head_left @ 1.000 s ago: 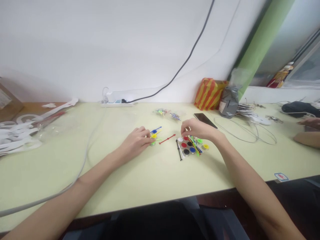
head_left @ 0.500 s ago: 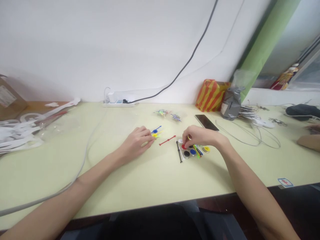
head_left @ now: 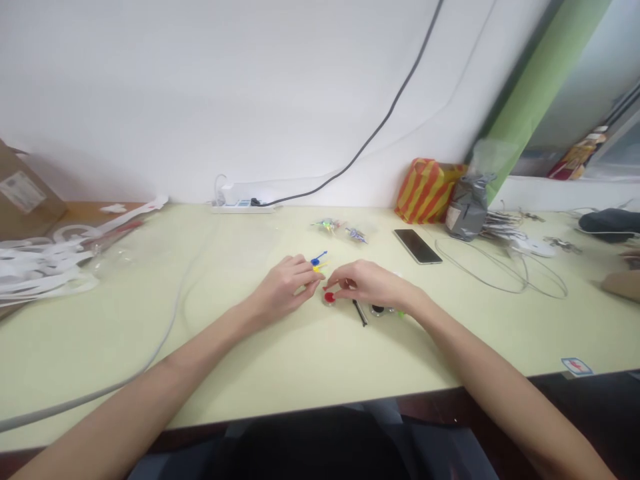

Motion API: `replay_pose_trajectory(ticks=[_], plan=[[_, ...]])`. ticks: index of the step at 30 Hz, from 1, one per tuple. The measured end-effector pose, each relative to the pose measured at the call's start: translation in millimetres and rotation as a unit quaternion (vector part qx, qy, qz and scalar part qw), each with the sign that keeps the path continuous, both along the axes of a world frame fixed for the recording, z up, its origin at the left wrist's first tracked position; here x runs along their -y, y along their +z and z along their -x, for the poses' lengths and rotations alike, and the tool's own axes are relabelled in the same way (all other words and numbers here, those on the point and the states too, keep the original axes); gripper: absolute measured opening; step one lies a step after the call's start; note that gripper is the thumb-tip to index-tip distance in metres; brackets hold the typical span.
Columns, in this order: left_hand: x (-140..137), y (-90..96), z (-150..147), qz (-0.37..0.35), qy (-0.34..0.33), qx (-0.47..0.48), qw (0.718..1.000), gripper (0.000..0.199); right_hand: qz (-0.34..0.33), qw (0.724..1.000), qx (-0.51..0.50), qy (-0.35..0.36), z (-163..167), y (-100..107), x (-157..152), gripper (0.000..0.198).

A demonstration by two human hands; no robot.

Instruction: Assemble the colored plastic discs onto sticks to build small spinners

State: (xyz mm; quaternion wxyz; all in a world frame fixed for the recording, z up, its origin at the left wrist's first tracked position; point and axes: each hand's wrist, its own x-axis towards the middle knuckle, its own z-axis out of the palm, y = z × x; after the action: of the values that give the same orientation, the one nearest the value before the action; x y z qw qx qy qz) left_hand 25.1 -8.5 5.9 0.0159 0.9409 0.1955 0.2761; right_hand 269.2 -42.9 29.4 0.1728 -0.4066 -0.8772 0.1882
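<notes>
My right hand (head_left: 369,283) reaches in from the right, thumb and fingers closed on a small red disc (head_left: 329,298) with a clear rim, close to the table top. Facing it, my left hand (head_left: 289,285) rests on the table with curled fingers pressed together; what they hold, if anything, is hidden. Just past its fingertips lie a blue arrow spinner (head_left: 315,262) and a yellow arrow spinner (head_left: 321,268). A black arrow spinner (head_left: 360,313) lies below my right hand, beside a black disc (head_left: 378,309). My right hand covers most of the red arrow and the other discs.
Small bags of coloured parts (head_left: 327,225) lie behind my hands. Further right are a phone (head_left: 418,246), a striped bag (head_left: 427,191) and a grey bag (head_left: 467,208). A white cable (head_left: 170,323) crosses the left side. Another person's arm (head_left: 623,285) shows at the right edge.
My right hand has moved left from the group of discs, carrying the red disc towards my left hand. The left hand stays near the arrows. The view has shifted slightly.
</notes>
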Motion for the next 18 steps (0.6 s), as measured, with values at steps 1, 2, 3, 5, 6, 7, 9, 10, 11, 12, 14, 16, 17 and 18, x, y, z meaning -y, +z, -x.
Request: replay_pose_trajectory(ticks=[1,2,3,5,6,7,9,10,11,12,14,16,17,18], plan=[[0.4,0.1,0.7,0.006,-0.004,-0.013,1.000,0.026,-0.026,1.000,0.004,-0.013,2.6,-5.9,-2.7,0.016],[0.9,0.1,1.9,0.012,-0.009,-0.026,1.000,0.026,-0.053,0.998,0.009,-0.028,3.0,-11.6,-5.9,0.016],[1.6,0.1,3.2,0.017,-0.014,-0.039,0.999,0.025,-0.077,0.996,0.012,-0.043,1.8,-16.9,-9.4,0.016],[3.5,-0.1,5.8,0.024,-0.025,-0.062,0.997,0.025,-0.113,0.991,0.025,-0.059,-3.2,-25.9,-16.5,0.015],[4.6,-0.2,6.5,0.025,-0.029,-0.072,0.997,0.025,-0.124,0.990,0.037,-0.060,-5.7,-29.4,-19.7,0.014],[5.8,-0.1,6.8,0.025,-0.030,-0.082,0.996,0.025,-0.131,0.988,0.052,-0.056,-7.3,-32.2,-22.4,0.012],[7.8,0.3,6.3,0.020,-0.031,-0.100,0.994,0.026,-0.139,0.986,0.078,-0.050,-7.3,-36.0,-26.0,0.012],[8.5,0.8,5.7,0.018,-0.034,-0.107,0.994,0.026,-0.141,0.985,0.088,-0.050,-6.0,-37.0,-26.9,0.013],[8.9,1.2,5.3,0.018,-0.036,-0.110,0.993,0.025,-0.144,0.984,0.096,-0.052,-4.3,-37.4,-27.3,0.014],[9.1,1.6,5.1,0.022,-0.037,-0.109,0.993,0.025,-0.147,0.982,0.101,-0.056,-2.6,-37.3,-27.4,0.015],[8.8,1.8,5.5,0.035,-0.037,-0.105,0.993,0.023,-0.164,0.979,0.101,-0.068,-0.4,-35.7,-26.9,0.015],[7.8,0.9,6.8,0.035,-0.028,-0.094,0.995,0.023,-0.190,0.975,0.083,-0.082,-0.4,-33.0,-25.8,0.015],[7.3,0.1,7.4,0.028,-0.020,-0.081,0.996,0.023,-0.205,0.972,0.067,-0.090,-0.6,-31.6,-24.9,0.015],[6.7,-0.8,7.9,0.019,-0.011,-0.062,0.998,0.023,-0.218,0.970,0.051,-0.096,-0.6,-30.2,-23.6,0.015]])
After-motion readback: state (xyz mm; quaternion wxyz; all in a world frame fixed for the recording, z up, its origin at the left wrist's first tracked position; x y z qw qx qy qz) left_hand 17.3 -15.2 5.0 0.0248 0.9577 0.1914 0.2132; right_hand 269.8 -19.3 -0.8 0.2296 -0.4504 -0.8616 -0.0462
